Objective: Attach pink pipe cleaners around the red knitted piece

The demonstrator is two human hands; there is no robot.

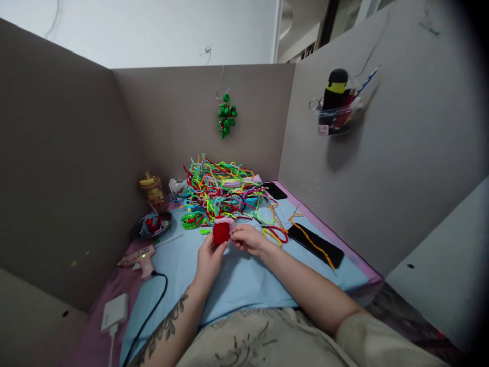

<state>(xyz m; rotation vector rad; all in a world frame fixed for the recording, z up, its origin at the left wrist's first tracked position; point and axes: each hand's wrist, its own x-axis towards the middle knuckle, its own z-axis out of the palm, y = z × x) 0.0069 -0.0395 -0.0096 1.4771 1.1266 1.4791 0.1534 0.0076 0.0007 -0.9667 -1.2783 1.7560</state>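
Between my two hands is a small red fuzzy piece with a pink band along its top [221, 232], held just above the blue cloth. My left hand [210, 251] pinches it at its lower left with thumb and fingers. At its right edge, the fingers of my right hand [246, 239] are closed on the pink band. Behind the piece lies a heap of many-coloured pipe cleaners [221, 186]. Close by on the left sit a green fuzzy figure [192, 220] and a small green scrap [205, 232].
To the left lie a pink glue gun [144, 261] with a black cord, a dark bowl [166, 224], a drink cup [152, 187] and a white adapter [115, 312]. A black phone [317, 245] lies right. Grey partitions [191, 112] surround the table.
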